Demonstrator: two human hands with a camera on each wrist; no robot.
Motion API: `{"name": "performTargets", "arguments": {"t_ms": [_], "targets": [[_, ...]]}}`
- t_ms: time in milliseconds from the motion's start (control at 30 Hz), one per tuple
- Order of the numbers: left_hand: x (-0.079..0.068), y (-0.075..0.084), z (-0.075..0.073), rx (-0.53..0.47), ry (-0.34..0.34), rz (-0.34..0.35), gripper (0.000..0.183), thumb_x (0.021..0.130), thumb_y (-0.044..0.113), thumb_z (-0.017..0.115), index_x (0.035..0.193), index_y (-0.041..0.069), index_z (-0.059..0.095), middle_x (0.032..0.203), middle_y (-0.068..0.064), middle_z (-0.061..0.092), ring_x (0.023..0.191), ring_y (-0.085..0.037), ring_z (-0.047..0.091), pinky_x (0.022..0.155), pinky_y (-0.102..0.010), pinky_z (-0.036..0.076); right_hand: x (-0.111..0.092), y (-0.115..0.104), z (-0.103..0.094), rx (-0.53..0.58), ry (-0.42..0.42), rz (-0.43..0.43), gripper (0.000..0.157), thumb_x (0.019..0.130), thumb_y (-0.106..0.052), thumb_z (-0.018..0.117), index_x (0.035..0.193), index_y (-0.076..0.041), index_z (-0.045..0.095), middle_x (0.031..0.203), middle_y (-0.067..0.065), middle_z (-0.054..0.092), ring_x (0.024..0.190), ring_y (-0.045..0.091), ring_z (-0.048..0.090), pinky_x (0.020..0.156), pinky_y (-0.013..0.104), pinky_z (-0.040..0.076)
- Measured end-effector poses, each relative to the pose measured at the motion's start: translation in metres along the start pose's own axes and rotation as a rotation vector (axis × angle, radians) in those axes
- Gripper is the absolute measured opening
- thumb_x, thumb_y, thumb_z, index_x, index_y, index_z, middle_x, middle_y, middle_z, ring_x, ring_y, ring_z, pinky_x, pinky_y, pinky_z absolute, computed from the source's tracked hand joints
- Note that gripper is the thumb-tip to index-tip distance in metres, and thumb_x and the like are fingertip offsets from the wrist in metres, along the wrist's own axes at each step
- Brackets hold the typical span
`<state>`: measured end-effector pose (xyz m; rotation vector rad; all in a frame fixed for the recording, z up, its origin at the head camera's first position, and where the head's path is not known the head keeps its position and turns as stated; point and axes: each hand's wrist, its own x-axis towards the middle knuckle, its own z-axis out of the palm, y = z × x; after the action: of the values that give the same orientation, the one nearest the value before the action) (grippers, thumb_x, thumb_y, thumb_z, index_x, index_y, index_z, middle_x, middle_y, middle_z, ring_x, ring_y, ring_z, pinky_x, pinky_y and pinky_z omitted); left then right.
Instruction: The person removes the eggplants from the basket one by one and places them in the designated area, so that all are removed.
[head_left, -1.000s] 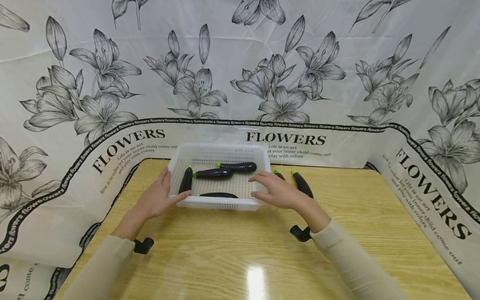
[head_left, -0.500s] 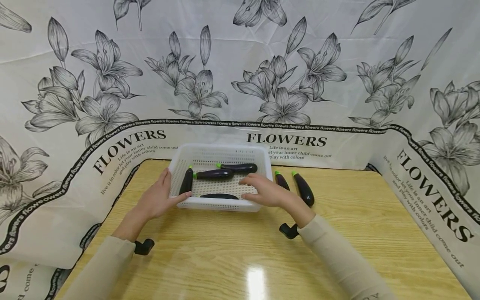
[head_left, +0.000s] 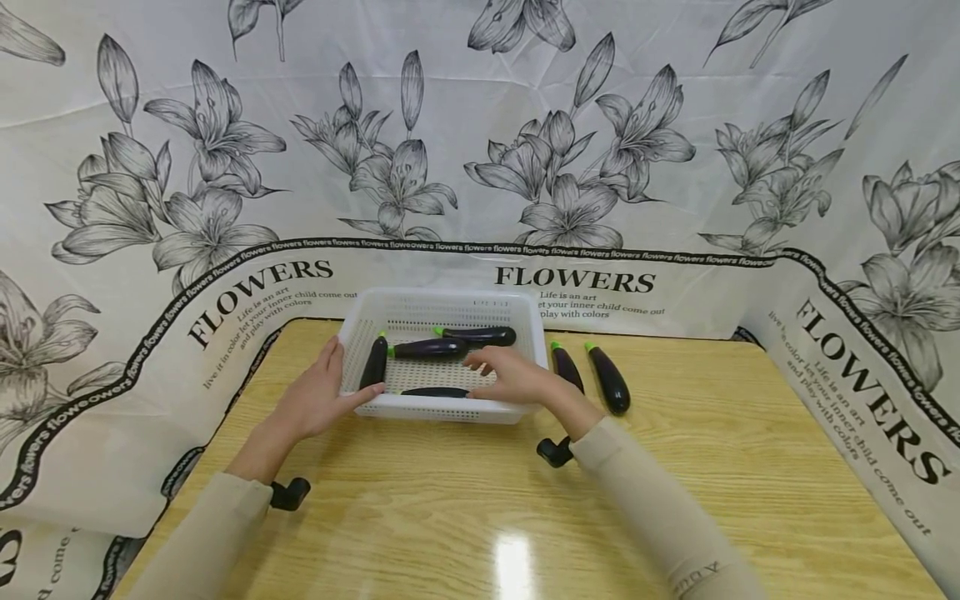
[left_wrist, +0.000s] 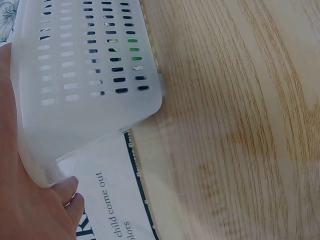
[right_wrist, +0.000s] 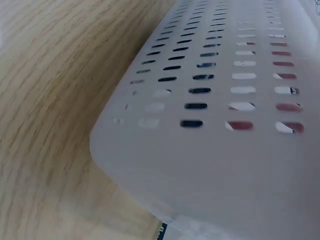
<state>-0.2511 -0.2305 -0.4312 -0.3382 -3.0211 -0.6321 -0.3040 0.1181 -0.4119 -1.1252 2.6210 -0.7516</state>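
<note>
A white perforated plastic basket (head_left: 450, 408) stands at the back of the table with several dark purple eggplants inside. My left hand (head_left: 311, 396) grips its front left corner, the thumb over the front rim and the fingers along the left wall; in the left wrist view that hand (left_wrist: 35, 210) wraps the rim. Reaching over the front right rim, my right hand (head_left: 513, 379) has its fingers apart inside the basket. Its thumb is close to the right end of the front eggplant (head_left: 433, 392); contact cannot be told. Behind it lie a middle eggplant (head_left: 429, 348), a back eggplant (head_left: 483, 336) and a left eggplant (head_left: 373, 363).
Right of the basket, two more eggplants lie on the wooden table (head_left: 420, 517): a nearer eggplant (head_left: 566, 367) and an outer eggplant (head_left: 609, 380). A flower-printed cloth (head_left: 435, 192) hangs around the back and sides. Black wrist mounts show beneath both wrists.
My right hand has moved left, from the basket's right edge further into it, toward the front eggplant. The two eggplants outside are now less covered by that arm. The left hand keeps its place.
</note>
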Motion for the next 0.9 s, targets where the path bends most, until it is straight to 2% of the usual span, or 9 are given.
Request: {"name": "performTargets", "arguments": {"t_ms": [300, 567, 900], "targets": [[0.000, -0.001, 0.000, 0.010, -0.001, -0.006, 0.125, 0.089, 0.083, 0.048, 0.161, -0.007, 0.001, 0.169, -0.025, -0.002, 0.148, -0.051, 0.025, 0.112, -0.065, 0.036, 0.024, 0.003, 0.017, 0.073, -0.013, 0.021, 0.054, 0.096, -0.026, 0.072, 0.141, 0.001, 0.057, 0.134, 0.018, 0.063, 0.119, 0.034, 0.064, 0.100, 0.043, 0.053], [-0.002, 0.003, 0.001, 0.024, -0.007, -0.013, 0.124, 0.089, 0.083, 0.046, 0.160, -0.009, 0.001, 0.169, -0.026, -0.003, 0.146, -0.053, 0.027, 0.111, -0.065, 0.037, 0.036, 0.000, 0.025, 0.022, -0.054, -0.014, 0.047, 0.097, -0.019, 0.072, 0.136, 0.005, 0.059, 0.130, 0.022, 0.065, 0.113, 0.035, 0.067, 0.099, 0.042, 0.054], [0.000, 0.001, 0.002, 0.007, 0.003, -0.006, 0.123, 0.090, 0.082, 0.047, 0.161, -0.007, 0.000, 0.169, -0.026, -0.002, 0.147, -0.053, 0.027, 0.111, -0.066, 0.037, 0.041, 0.004, 0.027, -0.065, -0.131, -0.047, 0.033, 0.101, -0.015, 0.067, 0.130, 0.001, 0.067, 0.119, 0.017, 0.071, 0.105, 0.029, 0.071, 0.093, 0.035, 0.056]]}}
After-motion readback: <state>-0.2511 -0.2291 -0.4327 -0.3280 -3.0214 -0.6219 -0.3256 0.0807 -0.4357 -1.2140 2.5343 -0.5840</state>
